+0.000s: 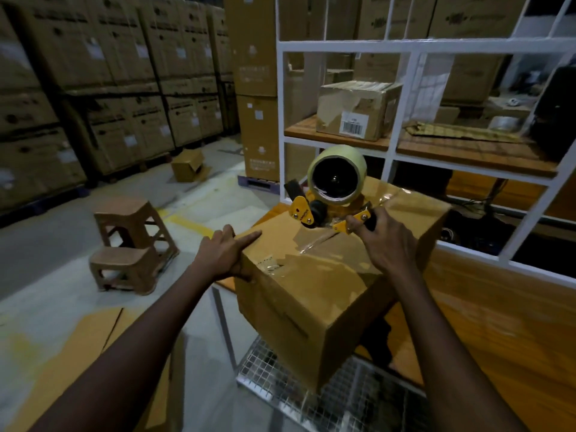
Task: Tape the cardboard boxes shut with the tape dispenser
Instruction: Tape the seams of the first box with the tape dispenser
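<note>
Yellow tape dispenser [330, 198], branding apparently unreadable, held by the right hand [386, 241].

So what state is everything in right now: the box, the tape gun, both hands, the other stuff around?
cardboard box: flaps down, glossy tape over part of the top seam
tape dispenser: on the box top, roll loaded
left hand: braces the box's left edge, index finger straight
right hand: grips the dispenser's handle
shelf box: closed, old tape torn
floor box: flap open
stools: upright
</note>
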